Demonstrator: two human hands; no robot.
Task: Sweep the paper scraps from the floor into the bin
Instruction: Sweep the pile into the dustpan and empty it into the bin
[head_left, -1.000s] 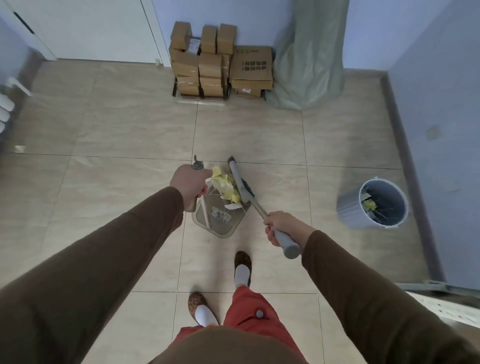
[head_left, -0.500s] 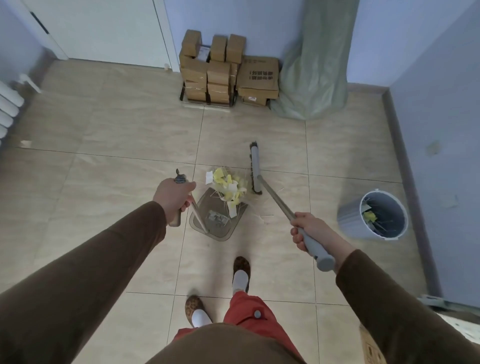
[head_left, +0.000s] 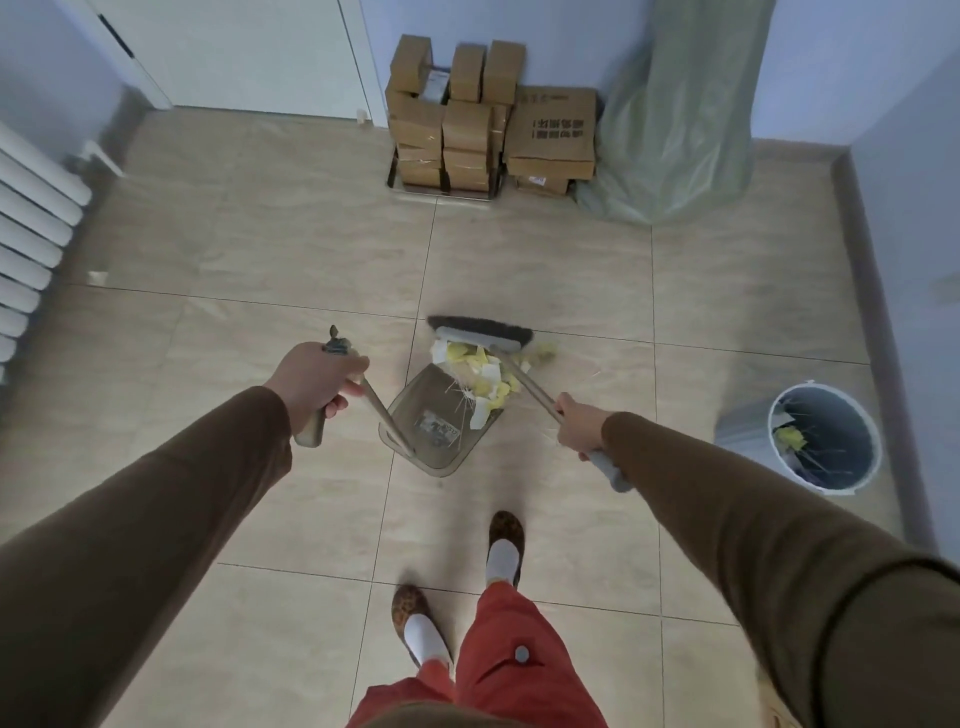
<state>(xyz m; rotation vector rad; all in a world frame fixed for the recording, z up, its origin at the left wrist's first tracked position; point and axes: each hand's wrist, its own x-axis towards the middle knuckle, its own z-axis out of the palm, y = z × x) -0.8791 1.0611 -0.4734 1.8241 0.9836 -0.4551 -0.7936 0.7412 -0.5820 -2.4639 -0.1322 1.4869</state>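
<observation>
Between my hands, scraps (head_left: 480, 371) lay at the dustpan (head_left: 434, 415) mouth | left hand (head_left: 314, 382) gripped dustpan handle, right hand (head_left: 582, 428) gripped broom (head_left: 483, 332) | bin (head_left: 826, 436) beyond my right hand held some scraps; pan not yet emptied.

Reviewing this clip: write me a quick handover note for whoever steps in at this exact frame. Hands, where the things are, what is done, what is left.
Left hand grips the dustpan handle; the dustpan sits on the floor ahead of the feet.
Right hand grips the broom handle; the broom head stands just behind the paper scraps.
Scraps lie heaped at the pan's mouth, some inside, a few at its right edge.
The bin stands to the right and already holds some scraps.
Left: pull the heap fully in, empty the pan into the bin.
</observation>
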